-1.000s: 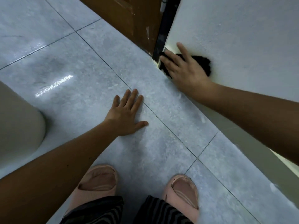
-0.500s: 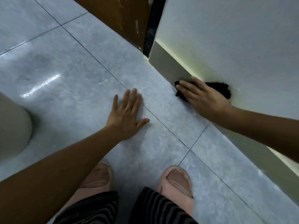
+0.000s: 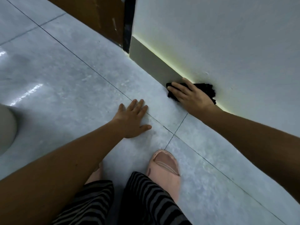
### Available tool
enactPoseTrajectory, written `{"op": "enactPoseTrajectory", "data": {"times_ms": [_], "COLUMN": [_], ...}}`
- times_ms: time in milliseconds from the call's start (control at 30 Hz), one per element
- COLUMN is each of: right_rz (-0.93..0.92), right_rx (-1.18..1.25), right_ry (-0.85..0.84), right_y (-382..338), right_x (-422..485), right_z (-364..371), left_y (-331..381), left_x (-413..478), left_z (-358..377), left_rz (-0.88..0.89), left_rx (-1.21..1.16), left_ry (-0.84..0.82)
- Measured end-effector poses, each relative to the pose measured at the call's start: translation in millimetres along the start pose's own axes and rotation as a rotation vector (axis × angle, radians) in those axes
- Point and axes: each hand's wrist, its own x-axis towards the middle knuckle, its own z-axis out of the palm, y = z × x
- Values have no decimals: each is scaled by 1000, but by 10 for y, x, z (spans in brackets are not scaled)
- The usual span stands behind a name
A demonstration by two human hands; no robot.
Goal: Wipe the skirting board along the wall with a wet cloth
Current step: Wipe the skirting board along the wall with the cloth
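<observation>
Clearly the right hand (image 3: 193, 96) is pressing a dark cloth (image 3: 206, 90) flat-fingered against the skirting board (image 3: 151, 62), whose long axis is running from the door frame (image 3: 129, 25) toward the person. Meanwhile the left hand (image 3: 132, 120), empty, is lying spread on the floor (image 3: 65, 88).

Skirting board (image 3: 151, 62) along the wall's (image 3: 227, 38) foot, cloth (image 3: 206, 90) pressed on it under right hand (image 3: 191, 96), left hand (image 3: 131, 120) flat on floor (image 3: 65, 78) left of cloth, door (image 3: 97, 15) beyond the board's far end
</observation>
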Motion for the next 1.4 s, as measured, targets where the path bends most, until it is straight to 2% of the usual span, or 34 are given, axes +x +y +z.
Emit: {"op": "enactPoseTrajectory", "data": {"times_ms": [233,333,467,700,900,1067,1267,1400], "right_rz": [119,93,41,-27,70,66,-1,51], "right_rx": [34,66,80,38,65,72,65,64], "right_ry": [103,74,33,-14,139,165,105,146], "right_y": [261,196,-16,-148,80,63,-223,-223], "right_x": [182,401,264,-617,-262,116,-275,-568], "right_z": [-297,-379,-126,522,249,103,495,684], "left_y": [119,153,165,314,328,331,401,426], "left_x": [20,21,29,96,59,73,81,107], "left_z": [77,90,105,108,117,64,70,168], "left_rz": [-73,-97,-87,-121,-141,-148,-181,-214], "left_rx": [36,18,39,42,74,56,25,-1], "left_ry": [19,24,45,77,71,40,38,86]}}
